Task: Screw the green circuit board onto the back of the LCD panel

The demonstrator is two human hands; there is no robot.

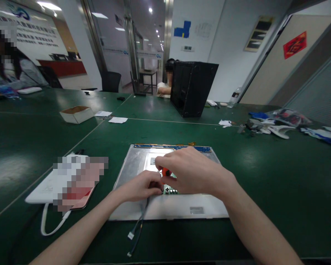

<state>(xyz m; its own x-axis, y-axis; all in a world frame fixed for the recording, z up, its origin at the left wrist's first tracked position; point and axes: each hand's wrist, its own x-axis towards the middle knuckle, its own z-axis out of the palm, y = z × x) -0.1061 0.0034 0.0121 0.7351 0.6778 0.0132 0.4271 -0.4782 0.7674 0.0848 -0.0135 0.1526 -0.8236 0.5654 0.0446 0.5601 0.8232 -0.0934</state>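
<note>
Silver panel, tabletop stretching wide past its right edge
Right hand pinches an orange object; left hand bunched, grip hidden.

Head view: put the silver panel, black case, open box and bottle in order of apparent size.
1. Silver panel, largest even partly covered by the hands
2. Black case
3. Open box
4. Bottle, smallest

panel: silver-grey | edge strip: blue | circuit board: green | held object: orange-red | cables: dark, white connectors | table: green, pale lines
</note>
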